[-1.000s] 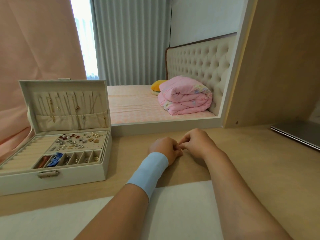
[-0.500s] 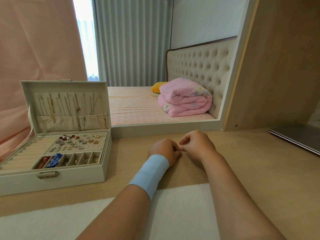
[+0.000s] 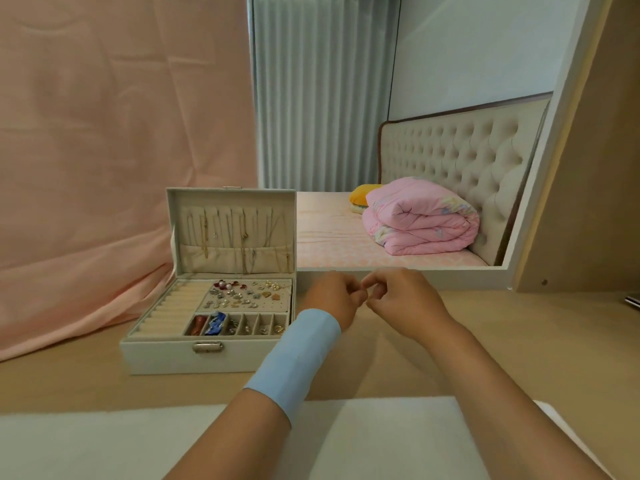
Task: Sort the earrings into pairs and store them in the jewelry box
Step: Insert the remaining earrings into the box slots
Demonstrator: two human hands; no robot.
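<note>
Both hands meet over the counter (image 3: 519,327), just right of the jewelry box (image 3: 166,355). The left hand (image 3: 334,299), a blue band (image 3: 298,355) on its wrist, and the right hand (image 3: 403,303) have curled fingers with the tips touching; whether anything is pinched there I cannot tell. At far left hangs a pink cloth (image 3: 104,133). The box stands open, lid (image 3: 232,197) upright with chains (image 3: 242,233) inside. Earrings (image 3: 242,294) lie spread on its back tray, with more in the small front compartments. A white mat (image 3: 104,441) lies nearest. Behind, a folded pink quilt (image 3: 422,220) sits on a bed (image 3: 329,244).
</note>
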